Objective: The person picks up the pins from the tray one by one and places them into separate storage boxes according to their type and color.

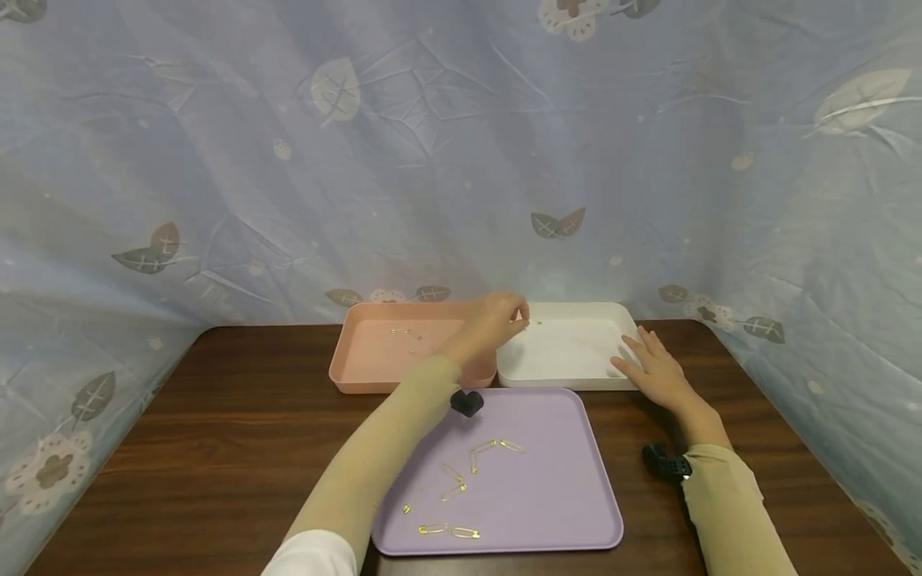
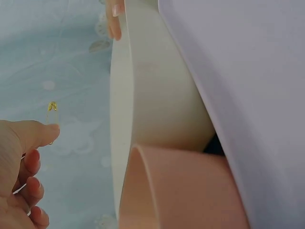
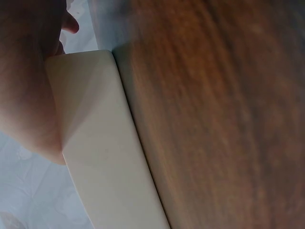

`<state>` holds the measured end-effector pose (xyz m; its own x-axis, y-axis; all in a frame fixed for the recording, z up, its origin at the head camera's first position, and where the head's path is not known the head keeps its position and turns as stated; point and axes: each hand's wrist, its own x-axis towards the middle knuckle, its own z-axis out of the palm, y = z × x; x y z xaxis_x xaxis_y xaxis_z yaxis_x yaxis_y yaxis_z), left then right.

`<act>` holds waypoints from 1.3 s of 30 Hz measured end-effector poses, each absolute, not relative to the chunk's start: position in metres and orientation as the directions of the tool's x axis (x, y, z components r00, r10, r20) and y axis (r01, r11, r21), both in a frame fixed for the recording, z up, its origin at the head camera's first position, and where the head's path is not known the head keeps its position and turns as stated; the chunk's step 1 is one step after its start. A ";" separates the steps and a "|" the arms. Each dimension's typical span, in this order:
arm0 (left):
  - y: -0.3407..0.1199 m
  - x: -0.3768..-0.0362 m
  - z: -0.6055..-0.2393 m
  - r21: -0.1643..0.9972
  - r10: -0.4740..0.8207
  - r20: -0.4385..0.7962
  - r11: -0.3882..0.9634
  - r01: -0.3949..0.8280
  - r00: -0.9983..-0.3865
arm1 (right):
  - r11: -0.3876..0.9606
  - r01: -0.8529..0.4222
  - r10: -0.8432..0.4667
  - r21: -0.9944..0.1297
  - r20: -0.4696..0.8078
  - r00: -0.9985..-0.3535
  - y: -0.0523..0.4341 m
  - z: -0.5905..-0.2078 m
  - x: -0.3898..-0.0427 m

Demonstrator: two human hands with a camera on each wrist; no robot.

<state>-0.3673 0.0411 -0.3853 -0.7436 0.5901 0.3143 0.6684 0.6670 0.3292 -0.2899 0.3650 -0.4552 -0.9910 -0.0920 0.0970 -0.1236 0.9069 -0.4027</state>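
Gold safety pin [image 2: 52, 106] pinched in our left hand [image 1: 493, 320], held over the white tray [image 1: 576, 376] at the tabletop's far edge; our right hand [image 1: 655, 370] lies flat-fingered on that tray's right rim, likely steadying it. More pins wait on the purple tray [image 1: 562, 512].

Safety pin [image 2: 52, 107] at left grip [image 2: 21, 167] fingertips

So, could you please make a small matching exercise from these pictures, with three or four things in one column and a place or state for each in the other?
Things:
1. left hand
2. right hand
3. pink tray
4. purple tray

Places or states:
a. rests flat on the edge of the white tray
b. nearest the person, with loose safety pins on it
c. pinches a gold safety pin
d. left of the white tray

Pairs: 1-c, 2-a, 3-d, 4-b
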 end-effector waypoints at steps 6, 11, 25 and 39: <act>0.057 -0.381 -0.388 0.318 0.572 0.288 0.700 0.640 -0.768 | 0.923 -0.128 -0.098 -0.363 0.100 -0.990 0.362 -0.454 -0.289; 0.068 -0.389 -0.390 0.302 0.565 0.284 0.714 0.632 -0.775 | 0.939 -0.118 -0.096 -0.323 0.082 -0.992 0.359 -0.452 -0.287; 0.092 -0.401 -0.400 0.324 0.466 0.291 0.774 0.545 -0.835 | 0.938 -0.115 -0.101 -0.327 0.058 -0.993 0.354 -0.448 -0.287; 0.107 -0.406 -0.408 0.398 0.379 0.317 0.779 0.484 -0.870 | 0.939 -0.120 -0.104 -0.323 0.067 -0.992 0.354 -0.447 -0.288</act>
<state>-0.4056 0.1065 -0.4084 -0.8696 0.3789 0.3166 0.4843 0.7793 0.3977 -0.2884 0.3538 -0.4467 -0.9923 -0.1037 0.0673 -0.1200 0.9389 -0.3226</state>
